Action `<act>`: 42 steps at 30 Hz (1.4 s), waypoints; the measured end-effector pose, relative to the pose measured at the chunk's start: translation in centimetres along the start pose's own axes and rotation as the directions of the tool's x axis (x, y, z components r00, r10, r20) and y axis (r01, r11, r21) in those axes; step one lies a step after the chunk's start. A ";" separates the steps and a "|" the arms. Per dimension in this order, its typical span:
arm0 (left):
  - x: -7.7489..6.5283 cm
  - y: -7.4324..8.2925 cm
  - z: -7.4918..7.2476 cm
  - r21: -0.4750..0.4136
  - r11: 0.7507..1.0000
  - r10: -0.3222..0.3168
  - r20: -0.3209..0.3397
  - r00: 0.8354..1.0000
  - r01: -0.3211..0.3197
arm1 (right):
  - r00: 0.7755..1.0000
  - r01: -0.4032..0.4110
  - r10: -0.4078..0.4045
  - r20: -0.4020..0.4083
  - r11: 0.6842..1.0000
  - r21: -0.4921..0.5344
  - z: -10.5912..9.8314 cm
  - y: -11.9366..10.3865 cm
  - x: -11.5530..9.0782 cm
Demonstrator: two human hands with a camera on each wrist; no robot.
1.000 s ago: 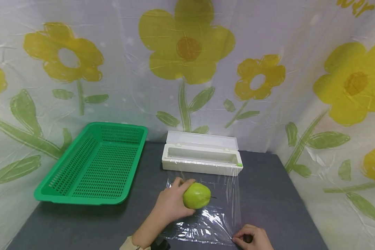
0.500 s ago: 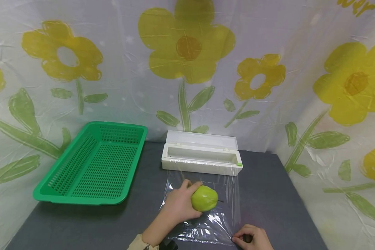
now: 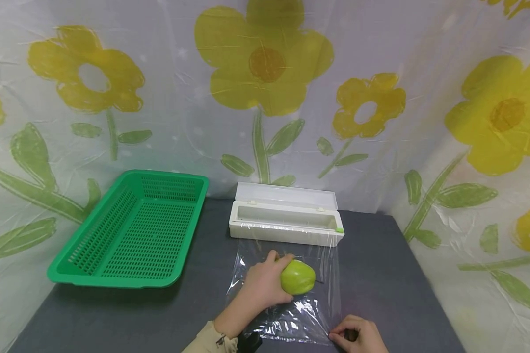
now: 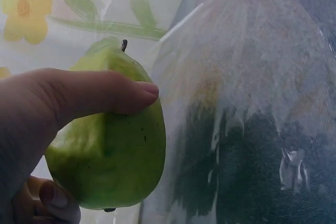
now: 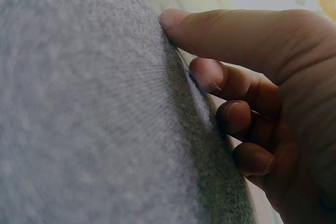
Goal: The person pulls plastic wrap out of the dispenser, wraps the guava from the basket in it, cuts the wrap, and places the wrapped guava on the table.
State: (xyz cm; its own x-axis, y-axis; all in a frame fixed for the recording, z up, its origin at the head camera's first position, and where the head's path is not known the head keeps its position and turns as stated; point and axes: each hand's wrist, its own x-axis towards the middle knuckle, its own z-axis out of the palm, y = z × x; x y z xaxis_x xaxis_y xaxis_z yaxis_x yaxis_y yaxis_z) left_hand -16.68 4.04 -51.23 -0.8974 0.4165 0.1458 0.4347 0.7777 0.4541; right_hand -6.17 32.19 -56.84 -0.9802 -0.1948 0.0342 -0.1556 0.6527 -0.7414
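Observation:
My left hand (image 3: 267,283) grips a green pear (image 3: 298,277) from its left side, over a sheet of cling film (image 3: 306,311). In the left wrist view the thumb lies across the pear (image 4: 121,150), whose dark stem points up. The clear film (image 4: 252,93) spreads beside it. Near the front of the table my right hand (image 3: 357,333) pinches the film's near right corner between thumb and forefinger. The film runs back to a white cling film dispenser (image 3: 287,235), its lid (image 3: 287,195) raised. In the right wrist view the fingertips (image 5: 176,19) are close over the grey cloth.
On the left stands a green plastic basket (image 3: 115,281) with slotted sides. A dark grey cloth (image 3: 380,274) covers the table. Behind and at both sides hangs a white curtain (image 3: 168,132) printed with yellow flowers.
My left hand has carried the pear to the right over the film. The right hand stays at the film's corner, and the dispenser and basket have not moved.

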 end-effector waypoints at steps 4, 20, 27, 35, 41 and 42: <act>0.1 -0.1 0.4 0.038 0.999 -0.012 0.012 1.000 0.011 | 0.999 0.033 -0.033 -0.012 0.999 -0.008 0.1 0.2 0.0; 0.1 -0.2 1.7 0.144 0.990 -0.012 0.048 0.999 0.006 | 0.998 0.053 -0.053 -0.037 0.998 -0.020 0.2 0.4 0.0; -0.3 -0.1 1.6 0.134 0.991 -0.022 0.065 0.998 0.013 | 0.998 0.042 -0.043 -0.040 0.999 -0.010 0.3 0.3 0.0; -0.8 -0.1 1.4 0.116 0.993 -0.025 0.055 0.998 0.018 | 0.984 0.142 -0.146 -0.101 0.989 -0.039 0.5 0.7 -0.1; -1.4 -0.2 0.9 0.115 0.993 -0.013 0.043 0.999 0.008 | 0.994 0.084 -0.085 -0.063 0.996 -0.017 0.3 0.3 0.0; -1.6 -0.3 0.7 0.113 0.994 -0.011 0.039 0.999 0.007 | 0.995 0.082 -0.083 -0.060 0.997 -0.013 0.3 0.3 0.0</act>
State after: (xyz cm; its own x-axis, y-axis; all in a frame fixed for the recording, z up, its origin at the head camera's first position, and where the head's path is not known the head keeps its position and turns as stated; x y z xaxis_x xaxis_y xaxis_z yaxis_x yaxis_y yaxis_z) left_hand -15.33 3.51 -52.21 -0.8985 0.4258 0.1065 0.4346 0.8288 0.3524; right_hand -6.16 32.19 -57.29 -0.9695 -0.2043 0.1357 -0.2375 0.6440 -0.7273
